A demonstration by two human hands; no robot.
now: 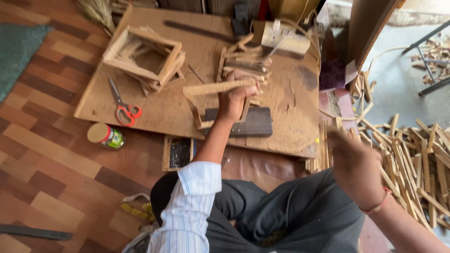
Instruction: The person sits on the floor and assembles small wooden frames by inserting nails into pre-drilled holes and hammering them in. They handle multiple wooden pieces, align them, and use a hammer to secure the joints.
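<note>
My left hand (236,98) grips the top edge of a small square frame of wooden strips (206,105), which stands upright on a dark flat block (251,122) on the plywood board (168,110). My right hand (354,161) is blurred, raised above my lap beside the pile of wooden strips (415,154) on the right. Whether the right hand holds anything is hidden by the blur.
A stack of finished square wooden frames (145,56) lies at the board's back left, with red-handled scissors (123,105) below it. More strips (243,63) lie behind the left hand. A small can (105,136) lies on the floor at left.
</note>
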